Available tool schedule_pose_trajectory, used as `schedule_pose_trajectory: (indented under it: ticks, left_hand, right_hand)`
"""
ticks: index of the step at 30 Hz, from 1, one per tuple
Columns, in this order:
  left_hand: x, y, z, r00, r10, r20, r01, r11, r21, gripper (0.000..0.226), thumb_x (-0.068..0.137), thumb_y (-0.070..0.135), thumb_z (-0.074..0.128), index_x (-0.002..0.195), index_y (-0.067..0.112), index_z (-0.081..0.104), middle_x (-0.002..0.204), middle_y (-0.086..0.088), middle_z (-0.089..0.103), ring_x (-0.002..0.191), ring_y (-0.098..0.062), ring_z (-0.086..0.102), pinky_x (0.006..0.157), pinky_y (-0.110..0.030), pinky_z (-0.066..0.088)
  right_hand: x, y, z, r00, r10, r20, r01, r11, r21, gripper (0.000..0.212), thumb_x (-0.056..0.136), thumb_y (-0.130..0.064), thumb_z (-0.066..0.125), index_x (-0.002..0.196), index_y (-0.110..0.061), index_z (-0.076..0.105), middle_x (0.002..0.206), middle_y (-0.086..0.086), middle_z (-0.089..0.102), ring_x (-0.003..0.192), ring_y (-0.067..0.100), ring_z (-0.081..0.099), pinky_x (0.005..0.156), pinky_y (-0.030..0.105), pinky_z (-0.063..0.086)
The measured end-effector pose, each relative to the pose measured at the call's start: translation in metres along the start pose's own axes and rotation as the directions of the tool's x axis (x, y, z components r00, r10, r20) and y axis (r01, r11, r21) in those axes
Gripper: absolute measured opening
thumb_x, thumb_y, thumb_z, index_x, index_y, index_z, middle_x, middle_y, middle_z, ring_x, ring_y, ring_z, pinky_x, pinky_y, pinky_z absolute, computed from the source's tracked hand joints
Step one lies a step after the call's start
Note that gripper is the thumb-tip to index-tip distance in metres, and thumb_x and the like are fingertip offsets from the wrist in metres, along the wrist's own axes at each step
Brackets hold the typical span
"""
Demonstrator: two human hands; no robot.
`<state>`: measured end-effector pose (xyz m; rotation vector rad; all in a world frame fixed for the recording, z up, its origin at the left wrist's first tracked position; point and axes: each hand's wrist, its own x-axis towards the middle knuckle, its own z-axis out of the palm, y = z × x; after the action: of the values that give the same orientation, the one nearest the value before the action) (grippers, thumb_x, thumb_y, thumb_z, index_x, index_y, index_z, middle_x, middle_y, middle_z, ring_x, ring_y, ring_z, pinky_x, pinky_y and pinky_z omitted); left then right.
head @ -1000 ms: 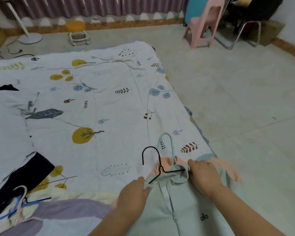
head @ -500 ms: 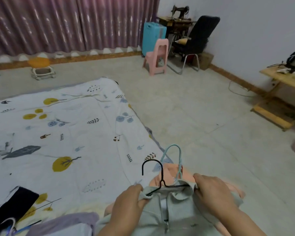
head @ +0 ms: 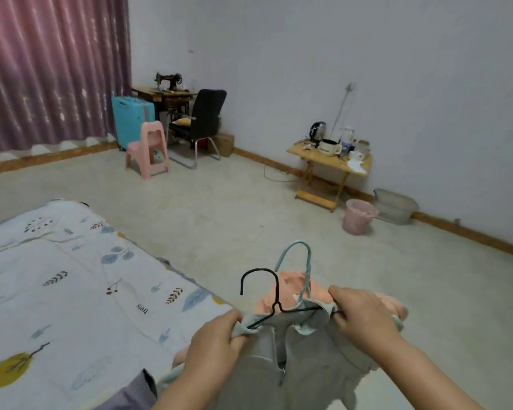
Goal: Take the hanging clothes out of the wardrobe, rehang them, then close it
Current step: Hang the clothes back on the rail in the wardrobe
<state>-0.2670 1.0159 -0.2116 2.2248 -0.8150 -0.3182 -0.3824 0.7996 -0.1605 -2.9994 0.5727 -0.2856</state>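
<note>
Both hands low in the frame, gripping clothes on hangers. Left hand [head: 216, 338] at lower centre, fingers curled round the left shoulder of a grey top [head: 296, 359] and the end of a black hanger [head: 274, 306] inside it. Right hand [head: 365, 315] at lower right, pinching the collar and the other end of the same hanger. Behind the grey top, an orange garment [head: 290, 282] on a pale blue hanger [head: 304, 261], held in the same bundle; both hooks pointing up and away, free of any rail.

Bundle held over the floor, just right of a patterned sheet [head: 71, 291] filling the lower left. More cloth, purple-grey [head: 131, 395], at the bottom edge left of centre.

Progress, judged from this: clothes out of the wardrobe and on hangers, so removal seems done for these two at least. Rehanging not yet done, hooks on nothing. No wardrobe in view, so door state unknown; closing presumably left to do. Roughly midway.

Writing: only small print on the sheet, one word looking like "trees" [head: 142, 308] near lower centre-left; other marks too small to read. No label legible on the clothes.

Far side of the room: pink stool [head: 148, 149] at upper centre-left, small table [head: 332, 164] with kettle at right.
</note>
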Motion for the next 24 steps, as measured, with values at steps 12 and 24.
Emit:
schedule_pose_trajectory:
  ticks: [12, 24]
  left_hand:
    - [-0.043, 0.147, 0.042, 0.943, 0.333, 0.022, -0.328, 0.936, -0.126, 0.007, 0.085, 0.023, 0.062, 0.085, 0.025, 0.055, 0.076, 0.008, 0.054, 0.079, -0.015, 0.046, 0.06, -0.028, 0.024]
    - [-0.102, 0.272, 0.096, 0.74, 0.666, 0.099, -0.657, 0.746, -0.109, 0.017, 0.088, 0.027, 0.055, 0.099, 0.014, 0.059, 0.084, 0.001, 0.061, 0.089, -0.022, 0.053, 0.065, -0.028, 0.025]
  right_hand:
    - [-0.162, 0.07, -0.114, 0.925, 0.323, -0.2, -0.351, 0.928, -0.123, 0.006, 0.085, -0.022, 0.047, 0.079, -0.021, 0.047, 0.097, 0.008, 0.065, 0.095, 0.032, 0.056, 0.065, 0.033, 0.026]
    - [-0.318, 0.112, -0.184, 0.75, 0.575, -0.327, -0.611, 0.791, -0.011, 0.022, 0.087, -0.016, 0.05, 0.071, -0.026, 0.04, 0.082, 0.002, 0.06, 0.082, 0.027, 0.055, 0.061, 0.032, 0.03]
